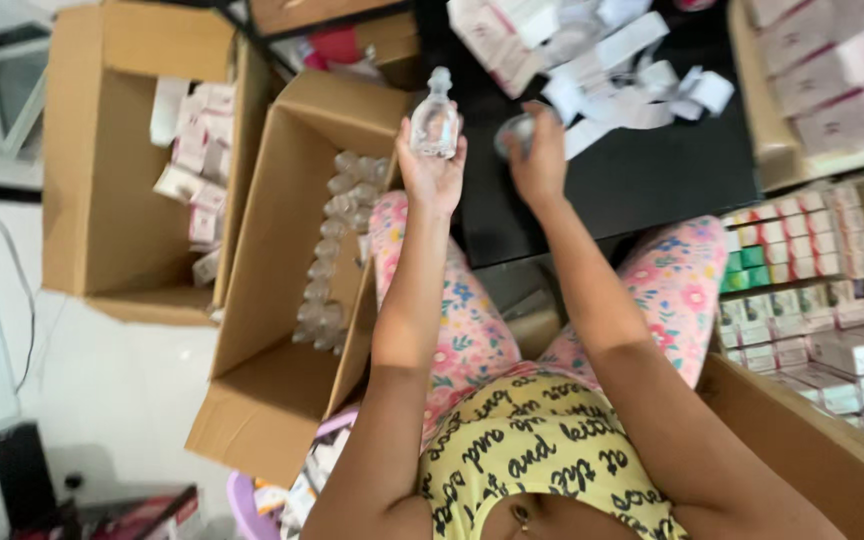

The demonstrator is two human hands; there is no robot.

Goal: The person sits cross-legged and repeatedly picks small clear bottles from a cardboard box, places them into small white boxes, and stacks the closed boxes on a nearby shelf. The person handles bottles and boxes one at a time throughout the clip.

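Observation:
My left hand (430, 168) holds a small clear glass bottle (436, 118) upright by its base, above the edge of the black table (642, 175). My right hand (537, 160) is closed around a small round silvery object (514, 130), partly hidden by the fingers, just right of the bottle. Both arms reach forward over my lap in pink flowered trousers.
An open cardboard box (287, 300) at my left holds a row of several clear bottles (337, 250). A second box (112, 160) further left holds small pink-and-white cartons. White paper strips (632, 75) lie on the table. Stacked small cartons (802, 290) fill boxes at right.

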